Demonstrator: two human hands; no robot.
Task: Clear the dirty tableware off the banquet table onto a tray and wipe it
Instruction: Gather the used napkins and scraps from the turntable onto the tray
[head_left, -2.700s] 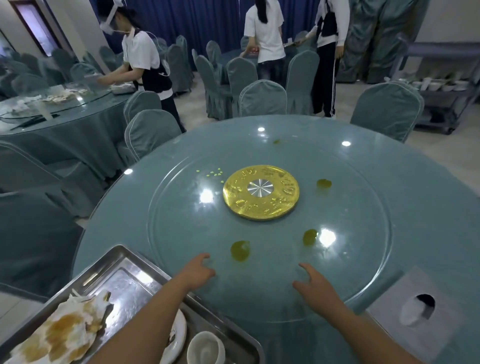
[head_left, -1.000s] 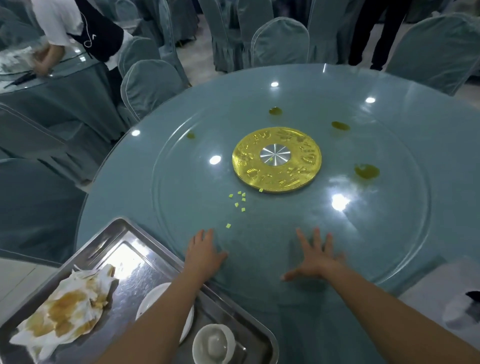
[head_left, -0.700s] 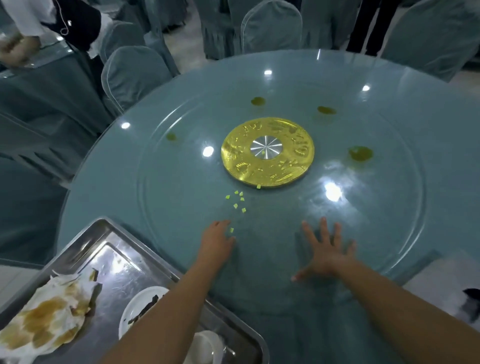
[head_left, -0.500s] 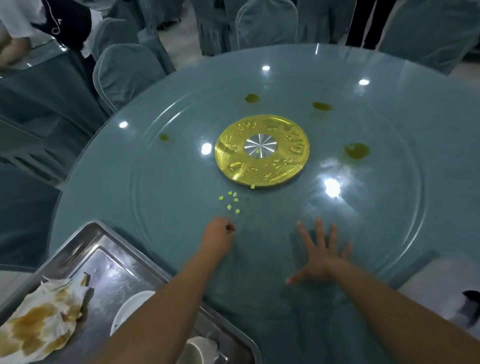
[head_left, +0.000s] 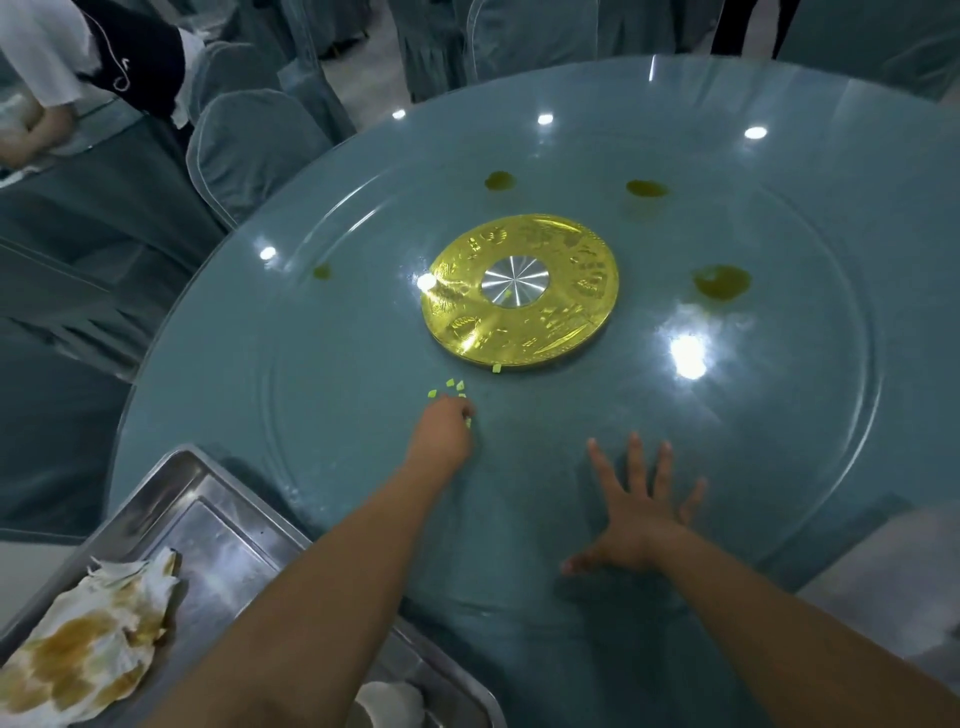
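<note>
Scraps (head_left: 452, 387) of green food lie in a small cluster just below the middle of the frame, on the glass turntable (head_left: 363, 338). My left hand (head_left: 441, 431) is on the nearest of them. Its fingers are curled down and bunched at the tips, and I seem to be pinching one scrap, with another showing at my fingertips. The scraps are tiny, light and soft, and probably damp enough to cling to the glass. I judge it best to nip each one between thumb and fingertip, or rake them together first, because pressing would smear them.

My right hand (head_left: 639, 514) lies spread and flat on the glass, lower right of centre. I expect the turntable spins easily and is slick, so that palm should steady it.

Above the scraps is the gold disc (head_left: 524, 291), with one scrap touching its lower edge. Sauce spots (head_left: 722, 281) ring it toward the top and right. They look wet and will need a cloth, not fingers.

The counter (head_left: 909, 208) runs on beyond the glass. At lower left the tray (head_left: 208, 499) overlaps the counter's edge and holds a stained napkin (head_left: 88, 639) and a white cup (head_left: 389, 701).
</note>
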